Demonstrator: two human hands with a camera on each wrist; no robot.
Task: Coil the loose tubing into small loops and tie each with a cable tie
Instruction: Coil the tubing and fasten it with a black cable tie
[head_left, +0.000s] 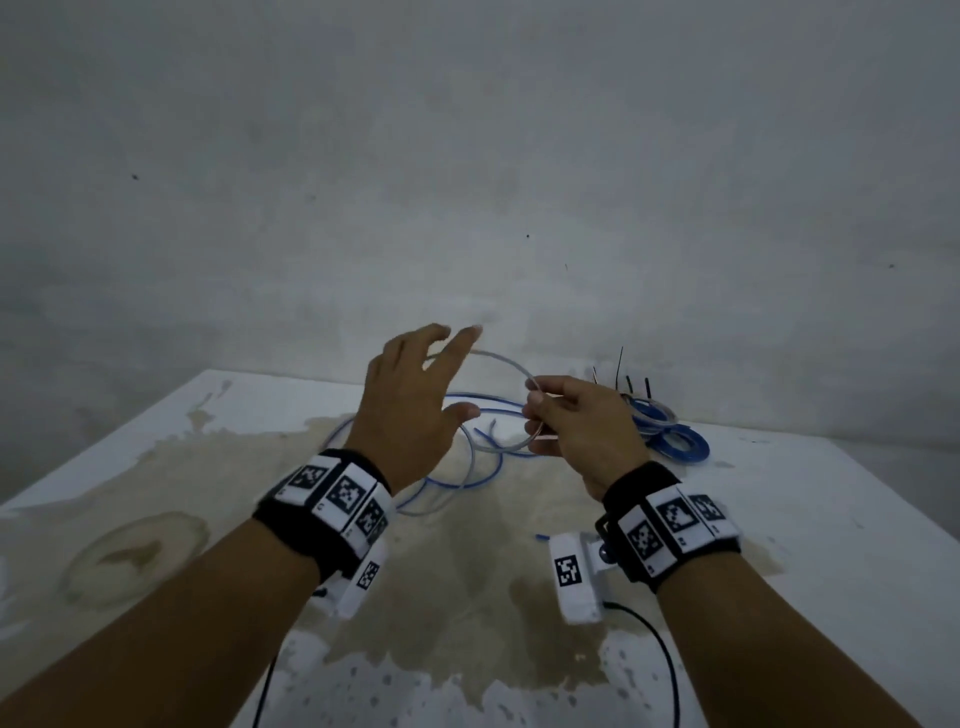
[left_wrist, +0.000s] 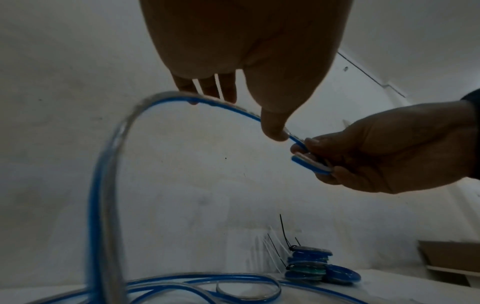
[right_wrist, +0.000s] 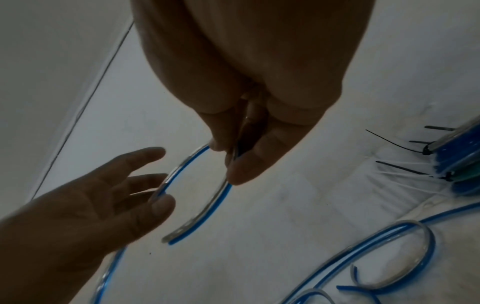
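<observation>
Two hands work above the stained table (head_left: 156, 415). Our right hand (head_left: 576, 423) pinches the free end of the blue-and-clear tubing (left_wrist: 109, 164), anchoring the loop's start; our left hand (head_left: 410, 400), fingers spread wide, guides the arc with its fingertips (left_wrist: 228, 90), gripping nothing. More loose tubing (head_left: 457, 467) sprawls beneath both hands and could snag. Beyond the right hand sit finished coils (left_wrist: 309, 265), their cable ties (left_wrist: 284, 232) sticking up.
</observation>
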